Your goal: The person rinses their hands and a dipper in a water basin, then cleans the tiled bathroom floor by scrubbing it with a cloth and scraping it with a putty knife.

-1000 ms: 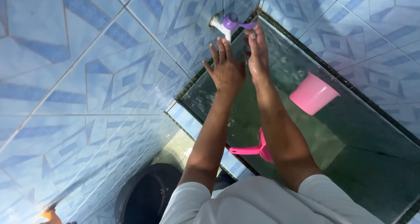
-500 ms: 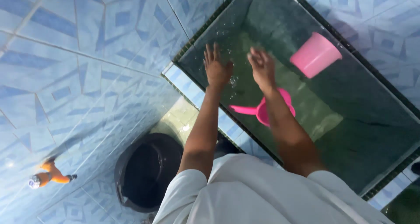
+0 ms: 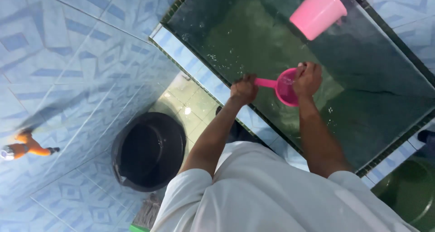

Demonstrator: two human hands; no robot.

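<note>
1. Seen from above, a person in a white shirt leans over a tiled water tank (image 3: 206, 80) full of greenish water.
2. The left hand (image 3: 244, 89) is closed in a fist around the handle of a pink dipper (image 3: 284, 88). The right hand (image 3: 307, 79) curls over the far rim of the dipper's bowl, fingers gripping it.
3. The dipper sits between the two hands, at the water's surface just inside the tank's near edge. Its bowl seems to hold a little water, though glare makes that hard to confirm.
4. Beyond the right fingers, a pink bucket (image 3: 317, 12) floats tilted on the water; its inside is hidden.
5. Below the left fingers, on the floor, stands a black tub (image 3: 149, 151). It looks dark inside and I cannot tell whether it holds anything.
6. Risks, as I judge them: wet fingers could slip on the plastic and let the dipper drop or tip. Spilled water would make the blue floor tiles (image 3: 68, 78) slick underfoot.
</note>
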